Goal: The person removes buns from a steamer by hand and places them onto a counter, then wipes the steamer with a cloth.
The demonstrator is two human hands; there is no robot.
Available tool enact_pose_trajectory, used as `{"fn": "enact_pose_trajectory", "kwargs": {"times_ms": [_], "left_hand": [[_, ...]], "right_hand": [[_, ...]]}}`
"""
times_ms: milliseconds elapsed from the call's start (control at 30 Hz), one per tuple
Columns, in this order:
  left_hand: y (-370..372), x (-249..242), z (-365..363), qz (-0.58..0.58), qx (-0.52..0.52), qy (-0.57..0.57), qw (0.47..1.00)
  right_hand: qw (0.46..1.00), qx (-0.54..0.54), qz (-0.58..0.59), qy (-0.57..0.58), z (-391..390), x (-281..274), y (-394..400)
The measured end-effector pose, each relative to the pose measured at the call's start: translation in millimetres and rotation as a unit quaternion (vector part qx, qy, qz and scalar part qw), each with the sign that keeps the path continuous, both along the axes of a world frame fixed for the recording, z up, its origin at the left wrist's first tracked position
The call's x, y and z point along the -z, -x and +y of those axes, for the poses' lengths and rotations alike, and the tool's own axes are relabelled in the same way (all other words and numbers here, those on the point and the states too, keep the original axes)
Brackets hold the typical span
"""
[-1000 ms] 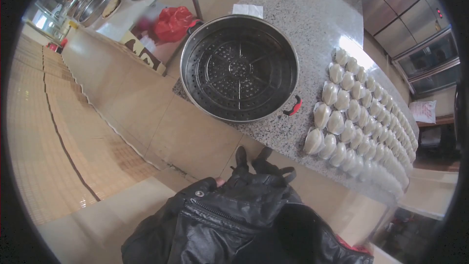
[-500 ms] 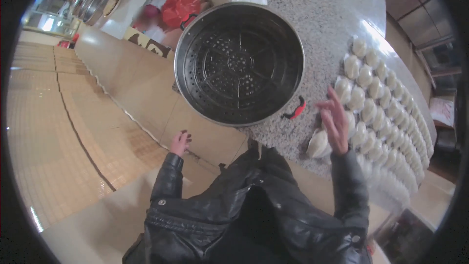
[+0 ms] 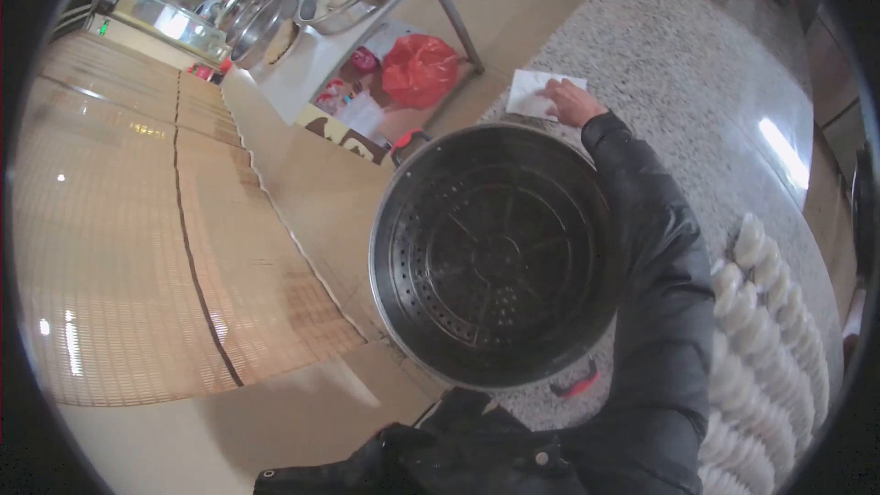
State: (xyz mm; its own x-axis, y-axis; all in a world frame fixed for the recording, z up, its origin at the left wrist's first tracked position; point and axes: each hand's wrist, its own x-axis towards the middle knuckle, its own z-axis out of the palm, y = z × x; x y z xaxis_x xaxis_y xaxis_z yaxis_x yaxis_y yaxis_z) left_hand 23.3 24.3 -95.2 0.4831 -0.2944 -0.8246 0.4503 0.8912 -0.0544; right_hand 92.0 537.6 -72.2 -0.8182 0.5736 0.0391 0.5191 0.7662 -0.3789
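Observation:
My right hand (image 3: pixel 575 104) reaches over the far side of the steamer pot, its fingertips over a white stack of paper or thin sheets (image 3: pixel 524 99) on the counter. The fingers look apart, and no grip on the sheets shows. Below my right arm stands a large round steamer pot (image 3: pixel 495 261) with a perforated bottom and red-and-black handles. Its inside is bare, and my sleeve hides part of its right rim. My left hand is out of view.
Rows of pale, wrapped dough pieces (image 3: pixel 761 330) lie on the right of the speckled stone counter (image 3: pixel 660 64). A side table (image 3: pixel 390 14) at the back left bears metal pans, with a red plastic bag (image 3: pixel 419 71) beneath. A bamboo blind (image 3: pixel 137 247) stands at left.
My right hand has moved from beside the dough pieces to the white sheets at the pot's far side. My left hand has left the view. The camera view has shifted and turned.

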Motion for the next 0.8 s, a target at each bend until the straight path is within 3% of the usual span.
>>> {"fn": "enact_pose_trajectory", "kwargs": {"times_ms": [100, 167, 200, 300, 367, 400, 500, 567, 600, 700, 800], "left_hand": [[73, 34, -149, 0.066, -0.142, -0.066, 0.986], [121, 21, -356, 0.263, -0.366, -0.213, 0.867], [139, 9, -385, 0.309, -0.416, -0.244, 0.82], [179, 5, -298, 0.467, -0.322, -0.361, 0.74], [203, -34, -248, 0.542, -0.272, -0.388, 0.694], [218, -62, -186, 0.561, -0.146, -0.508, 0.637], [243, -122, -34, 0.59, -0.063, -0.608, 0.527], [265, -132, 32, 0.556, -0.028, -0.67, 0.49], [275, -130, 72, 0.543, -0.02, -0.688, 0.481], [314, -105, 186, 0.454, -0.04, -0.758, 0.466], [330, -84, 256, 0.325, -0.095, -0.745, 0.575]], "right_hand": [[0.994, -0.036, -0.027, -0.1, 18, 19, 25], [0.995, -0.021, 0.046, -0.081, 25, 36, 34], [0.995, -0.018, 0.063, -0.074, 25, 33, 26], [0.995, 0.003, 0.06, -0.078, 19, -7, 23], [0.997, -0.005, 0.051, -0.064, -8, -34, 40], [0.986, -0.023, 0.148, -0.072, -28, -56, 42], [0.966, -0.123, 0.221, -0.059, -111, -89, 43], [0.98, -0.094, 0.173, 0.003, -166, -70, 48], [0.984, -0.084, 0.158, 0.016, -180, -57, 44], [0.99, 0.082, 0.119, 0.003, -191, -9, 43], [0.956, 0.29, 0.053, 0.007, -194, 15, 68]]}}
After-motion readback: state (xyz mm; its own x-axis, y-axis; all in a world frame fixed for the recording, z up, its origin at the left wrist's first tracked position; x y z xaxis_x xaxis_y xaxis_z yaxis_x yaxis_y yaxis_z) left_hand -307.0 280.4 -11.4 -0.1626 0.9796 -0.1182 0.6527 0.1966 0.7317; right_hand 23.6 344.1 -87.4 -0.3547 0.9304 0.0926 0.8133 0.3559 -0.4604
